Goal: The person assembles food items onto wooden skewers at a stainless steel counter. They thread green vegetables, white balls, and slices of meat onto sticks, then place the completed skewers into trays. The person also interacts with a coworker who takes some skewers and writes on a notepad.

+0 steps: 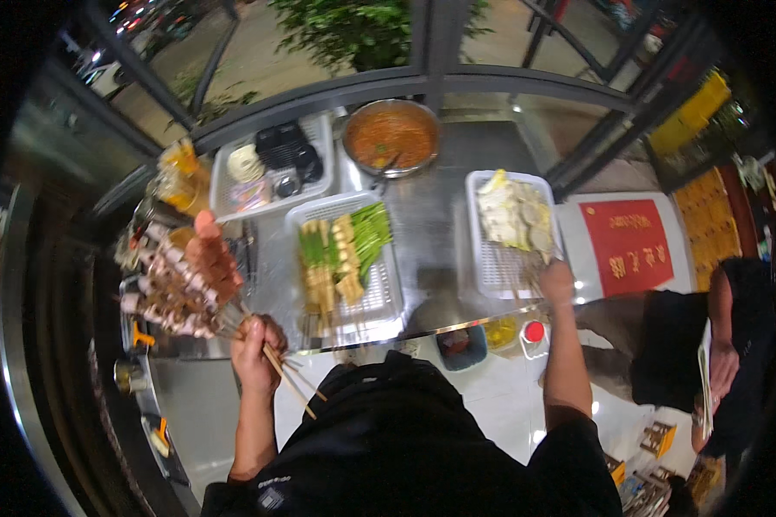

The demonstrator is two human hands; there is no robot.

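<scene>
My left hand [257, 342] grips a bundle of bamboo skewers by their sticks. Chunks of pale and brown meat [174, 284] and pink sausage-like pieces [212, 262] are threaded on them, raised over the counter's left end. At the right, my right hand [557, 283] is at the near right edge of a white plastic basket [491, 274]. Inside that basket lie skewers of cabbage leaves [501, 210] and pale slices [537, 223]. Blur hides whether my right fingers grasp a skewer or only touch the rim. Between my hands, another white basket [381, 307] holds skewered greens [370, 236] and tofu-like pieces [346, 252].
A steel bowl of red-orange sauce [391, 136] stands at the back of the steel counter [436, 239]. Left of it, a white basket [216, 187] holds black containers. A person [724, 362] with papers stands at the right. Tubs [460, 349] sit below the counter's front edge.
</scene>
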